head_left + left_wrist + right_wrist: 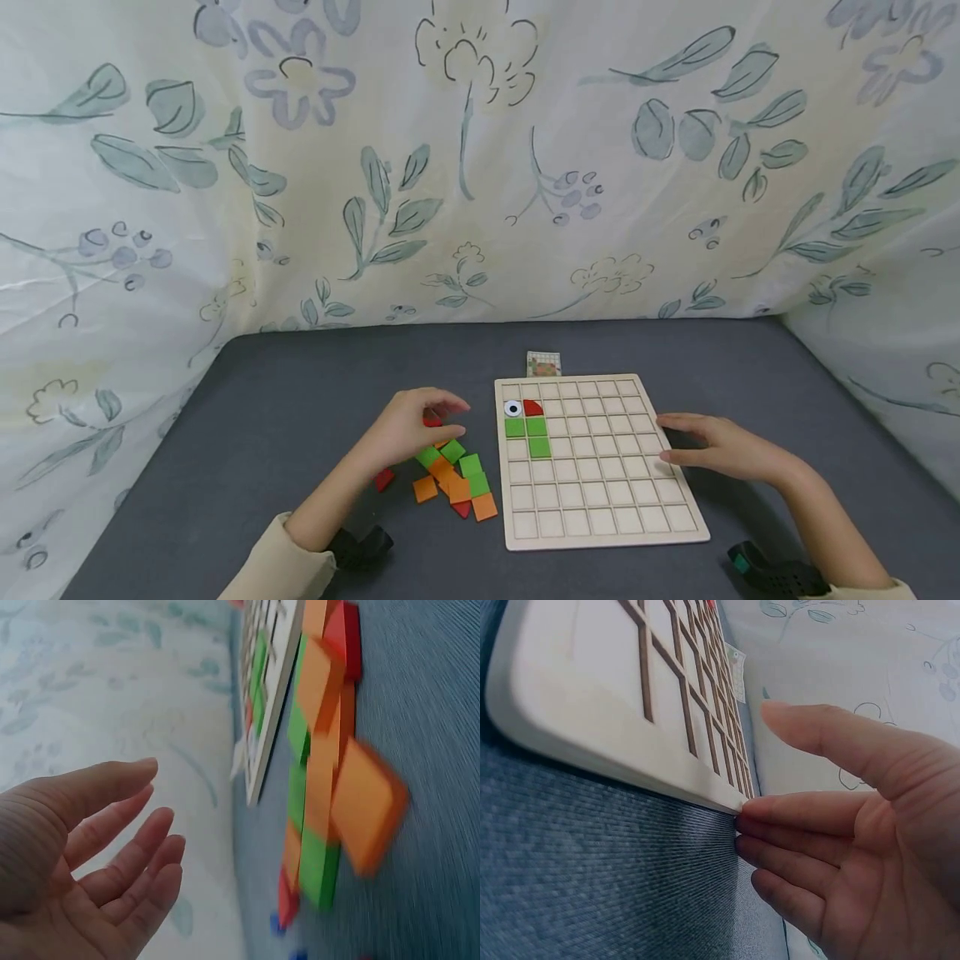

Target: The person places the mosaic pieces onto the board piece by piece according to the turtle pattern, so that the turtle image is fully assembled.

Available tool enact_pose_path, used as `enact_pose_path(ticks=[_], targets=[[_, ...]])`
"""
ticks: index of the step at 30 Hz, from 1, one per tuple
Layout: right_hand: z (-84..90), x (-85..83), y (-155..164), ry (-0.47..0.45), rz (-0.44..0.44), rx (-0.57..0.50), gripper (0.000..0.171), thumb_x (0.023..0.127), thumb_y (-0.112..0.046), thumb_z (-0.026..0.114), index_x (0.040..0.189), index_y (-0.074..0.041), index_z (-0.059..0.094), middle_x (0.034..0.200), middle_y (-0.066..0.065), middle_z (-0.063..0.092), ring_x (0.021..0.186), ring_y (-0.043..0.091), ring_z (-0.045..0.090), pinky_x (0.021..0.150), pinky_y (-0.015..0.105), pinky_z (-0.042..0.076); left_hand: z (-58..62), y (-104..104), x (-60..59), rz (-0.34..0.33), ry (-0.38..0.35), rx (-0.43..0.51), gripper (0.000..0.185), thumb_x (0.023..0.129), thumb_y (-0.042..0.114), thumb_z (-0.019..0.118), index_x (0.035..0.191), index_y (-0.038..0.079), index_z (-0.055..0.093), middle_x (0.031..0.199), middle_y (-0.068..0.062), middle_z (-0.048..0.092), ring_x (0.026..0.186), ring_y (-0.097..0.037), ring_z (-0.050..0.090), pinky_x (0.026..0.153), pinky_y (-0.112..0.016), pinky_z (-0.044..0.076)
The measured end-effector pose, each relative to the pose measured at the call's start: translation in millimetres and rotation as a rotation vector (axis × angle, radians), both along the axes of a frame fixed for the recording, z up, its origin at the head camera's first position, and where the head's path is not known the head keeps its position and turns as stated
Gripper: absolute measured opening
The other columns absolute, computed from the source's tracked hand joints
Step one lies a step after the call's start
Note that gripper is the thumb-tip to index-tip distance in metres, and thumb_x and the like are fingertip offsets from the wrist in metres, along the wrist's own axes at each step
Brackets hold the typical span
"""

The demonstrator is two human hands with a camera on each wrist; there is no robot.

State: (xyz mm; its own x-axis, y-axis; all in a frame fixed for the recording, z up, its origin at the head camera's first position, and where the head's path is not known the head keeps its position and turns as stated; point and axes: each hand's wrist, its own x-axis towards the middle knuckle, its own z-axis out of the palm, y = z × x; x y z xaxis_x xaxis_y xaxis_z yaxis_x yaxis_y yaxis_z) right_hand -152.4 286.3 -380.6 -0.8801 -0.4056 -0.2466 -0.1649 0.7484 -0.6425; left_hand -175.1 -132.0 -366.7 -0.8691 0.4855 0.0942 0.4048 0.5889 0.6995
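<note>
My left hand (412, 425) hovers over the far end of a loose pile of tiles, its fingers gently bent with nothing between them. Orange tiles (458, 489), green tiles (470, 465) and red tiles (384, 479) overlap in that pile. To its right lies a pale wooden grid board (607, 546). In the board's upper left cells sit a round eye tile (513, 408), a red rounded tile (532, 407) and several green tiles (539, 447). My right hand (723, 446) rests its fingertips against the board's right edge, thumb apart from the fingers (802, 814).
A small printed card (543, 364) touches the board's far edge. Small blue pieces (277, 925) show blurred in the left wrist view. Floral cloth (480, 167) hangs behind and beside the dark table (300, 392).
</note>
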Motion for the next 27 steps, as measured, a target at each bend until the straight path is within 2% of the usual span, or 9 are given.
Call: enact_pose_path(ticks=[6, 12, 15, 20, 27], targets=[[-1.0, -0.2, 0.0, 0.011, -0.01, 0.016, 0.071, 0.085, -0.039, 0.063, 0.134, 0.007, 0.041, 0.136, 0.031, 0.039, 0.123, 0.051, 0.034, 0.091, 0.06, 0.037, 3.9, -35.4, 9.3, 0.065, 0.018, -0.028, 0.027, 0.081, 0.016, 0.07, 0.107, 0.009, 0.067, 0.103, -0.007, 0.065, 0.091, -0.025, 0.059, 0.08, -0.042, 0.049], [-0.9, -0.5, -1.4, 0.021, -0.005, 0.006, 0.07, 0.085, -0.038, 0.063, 0.134, 0.007, 0.041, 0.136, 0.031, 0.039, 0.123, 0.052, 0.034, 0.091, 0.06, 0.037, 2.1, -59.0, 17.2, 0.101, 0.0, -0.058, 0.029, 0.079, 0.016, 0.072, 0.107, 0.01, 0.067, 0.106, -0.007, 0.065, 0.095, -0.025, 0.061, 0.082, -0.039, 0.05], [-0.2, -1.0, -2.6, 0.013, 0.004, -0.006, 0.07, 0.086, -0.038, 0.063, 0.134, 0.008, 0.041, 0.135, 0.032, 0.039, 0.124, 0.052, 0.033, 0.091, 0.06, 0.037, 1.9, -68.2, 21.1, 0.086, -0.031, -0.059, 0.03, 0.079, 0.015, 0.073, 0.108, 0.009, 0.066, 0.107, -0.006, 0.065, 0.097, -0.027, 0.061, 0.083, -0.039, 0.05], [-1.0, -2.0, -3.7, 0.003, 0.012, -0.013, 0.069, 0.086, -0.037, 0.063, 0.134, 0.008, 0.041, 0.135, 0.032, 0.039, 0.123, 0.052, 0.034, 0.09, 0.06, 0.038, -4.0, -81.7, 28.0, 0.012, -0.082, -0.098, 0.03, 0.078, 0.015, 0.074, 0.107, 0.012, 0.067, 0.105, -0.002, 0.065, 0.093, -0.022, 0.06, 0.081, -0.034, 0.05], [-0.1, -2.3, -0.2, 0.0, 0.003, -0.001, 0.068, 0.086, -0.036, 0.063, 0.133, 0.008, 0.041, 0.135, 0.031, 0.04, 0.123, 0.052, 0.035, 0.09, 0.059, 0.038, -7.8, -88.6, 30.5, -0.048, -0.074, -0.129, 0.031, 0.075, 0.018, 0.076, 0.105, 0.013, 0.067, 0.1, 0.004, 0.065, 0.086, -0.013, 0.058, 0.075, -0.027, 0.049]])
